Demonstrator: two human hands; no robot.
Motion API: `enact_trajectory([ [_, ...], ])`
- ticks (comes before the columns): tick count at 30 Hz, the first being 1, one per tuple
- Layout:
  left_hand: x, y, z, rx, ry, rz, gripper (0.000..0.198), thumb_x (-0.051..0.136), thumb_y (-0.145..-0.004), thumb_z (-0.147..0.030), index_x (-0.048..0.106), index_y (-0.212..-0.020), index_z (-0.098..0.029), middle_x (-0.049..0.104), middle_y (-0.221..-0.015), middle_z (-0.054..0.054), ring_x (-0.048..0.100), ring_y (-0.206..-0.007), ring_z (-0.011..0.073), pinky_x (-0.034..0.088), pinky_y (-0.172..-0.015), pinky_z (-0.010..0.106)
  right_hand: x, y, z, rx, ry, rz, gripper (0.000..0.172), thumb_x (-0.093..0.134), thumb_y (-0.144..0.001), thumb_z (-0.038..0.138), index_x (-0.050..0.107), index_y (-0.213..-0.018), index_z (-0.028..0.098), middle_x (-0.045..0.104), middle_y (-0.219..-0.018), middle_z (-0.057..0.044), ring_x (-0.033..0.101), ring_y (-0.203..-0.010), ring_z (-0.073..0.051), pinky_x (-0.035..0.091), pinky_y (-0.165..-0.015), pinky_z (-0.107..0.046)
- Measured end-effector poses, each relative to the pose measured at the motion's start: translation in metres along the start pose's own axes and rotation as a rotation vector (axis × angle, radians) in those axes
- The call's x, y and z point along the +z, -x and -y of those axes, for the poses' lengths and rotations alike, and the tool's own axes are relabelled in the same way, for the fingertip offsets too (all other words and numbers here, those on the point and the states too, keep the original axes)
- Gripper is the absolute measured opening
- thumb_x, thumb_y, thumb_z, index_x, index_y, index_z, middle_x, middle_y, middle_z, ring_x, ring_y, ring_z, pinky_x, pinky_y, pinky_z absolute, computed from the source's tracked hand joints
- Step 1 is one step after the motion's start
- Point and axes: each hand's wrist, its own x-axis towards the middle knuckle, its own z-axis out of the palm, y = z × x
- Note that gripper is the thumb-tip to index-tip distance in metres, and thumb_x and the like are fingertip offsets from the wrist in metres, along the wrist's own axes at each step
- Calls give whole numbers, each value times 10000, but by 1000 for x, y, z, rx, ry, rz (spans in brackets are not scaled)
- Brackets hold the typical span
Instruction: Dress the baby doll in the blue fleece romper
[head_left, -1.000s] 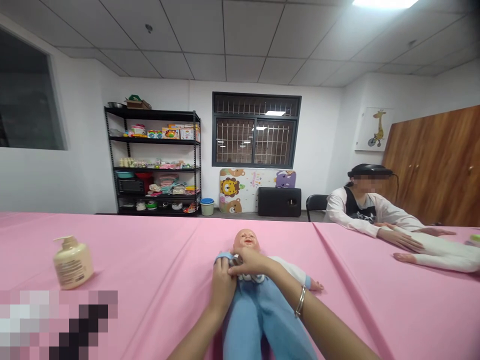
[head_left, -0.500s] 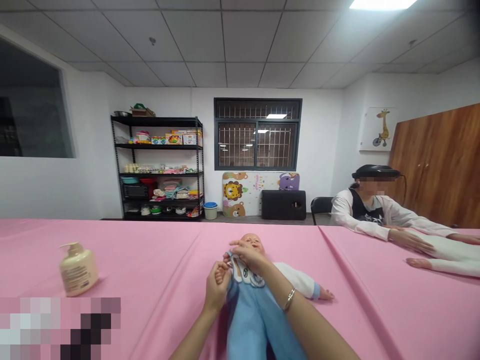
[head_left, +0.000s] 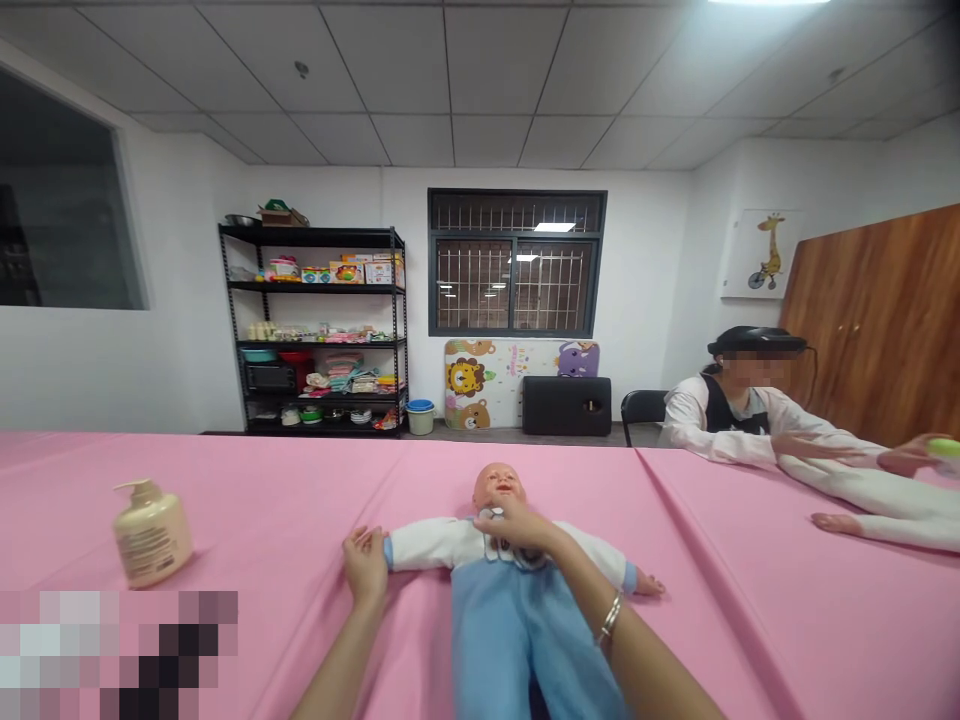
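Head view.

Reader: What lies nearest?

Author: The blue trousers (head_left: 491,640) of a doll (head_left: 471,545), which lies on its back on a pink tablecloth (head_left: 262,500), its head (head_left: 499,485) away from the wearer. A silver bracelet (head_left: 610,620) rings the wearer's right wrist.

Reader: And the hands?

Author: The left hand (head_left: 366,560) is closed on the end of the doll's outstretched arm, its fingers curled beside the blue cuff (head_left: 388,553); the doll's own hand there is hidden. The right hand (head_left: 517,525) lies over the upper chest, just below the chin; whether it pinches the cloth cannot be told.

Reader: What stands beside them?

Author: A cream pump bottle (head_left: 152,535), upright, well apart on the left.

Reader: Beyond that?

Author: At right, a seated co-worker (head_left: 720,400) in a headset, one hand above a white-clothed form (head_left: 862,485), the other beside a green-lidded container (head_left: 943,450).

Reader: The background?

Author: A bucket with a blue lid (head_left: 420,418), a black shelf rack (head_left: 315,237) bearing boxes and folded cloths, a printed board (head_left: 480,385) leaning below a barred window (head_left: 514,285), and a wooden cupboard (head_left: 885,320) at right.
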Motion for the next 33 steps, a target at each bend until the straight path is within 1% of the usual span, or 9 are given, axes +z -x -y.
enact_trajectory([
  [4,-6,-6,7,193,-201,-41,397,432,-634,-6,468,-986,-185,578,-969,56,568,-970,191,417,-929,365,-52,16,-17,23,270,-2,656,711,-491,121,560,-1126,191,628,-930,-38,567,-805,-176,401,-672,-245],
  [11,19,38,-30,485,-362,6,269,406,-724,-132,489,-978,-158,557,-1023,92,529,-1012,238,421,-903,408,-74,54,-94,171,317,-340,346,544,-729,272,573,-1045,134,653,-822,-62,591,-752,-167,392,-663,-247],
  [13,39,69,-51,513,-279,190,226,422,-741,-189,503,-950,-161,576,-966,82,563,-929,226,457,-839,379,-66,64,-112,180,249,-299,346,551,-727,339,589,-997,127,658,-818,-72,597,-741,-177,395,-648,-249],
  [17,83,141,-82,603,-304,809,184,403,-787,-192,566,-870,-170,622,-859,50,584,-843,188,465,-789,318,-47,71,-126,203,229,-238,219,547,-689,304,616,-827,148,650,-725,-57,577,-671,-175,364,-605,-250],
  [22,135,184,-68,759,-704,1205,283,423,-767,-108,647,-922,-184,664,-940,59,593,-899,195,453,-832,308,-40,64,-110,199,-102,-369,159,497,-619,323,489,-560,175,530,-564,-14,474,-571,-137,332,-572,-248],
  [25,160,183,-47,744,-954,1153,318,416,-716,-20,678,-852,-138,676,-840,114,621,-812,243,486,-758,344,-41,60,-98,251,-560,-263,239,379,-636,406,347,-519,200,418,-513,9,435,-517,-120,358,-538,-245],
  [27,171,181,-37,735,-1021,1065,343,409,-691,27,668,-892,-73,657,-879,183,612,-866,297,482,-784,400,-43,59,-97,253,-604,-209,252,335,-647,431,328,-536,205,417,-525,3,442,-517,-127,372,-533,-255],
  [30,175,176,-32,815,-1061,834,488,356,-704,78,535,-1150,-6,543,-1136,263,494,-1120,332,408,-932,460,-46,64,-113,143,-162,-329,267,427,-631,416,510,-692,170,580,-743,-71,541,-737,-197,408,-684,-311],
  [33,167,170,-30,1017,-1018,628,571,363,-742,65,391,-1297,-66,529,-1188,203,452,-1186,274,391,-987,424,-53,76,-141,147,485,-402,517,542,-609,332,544,-1089,139,590,-1071,-146,501,-1039,-318,334,-881,-421],
])
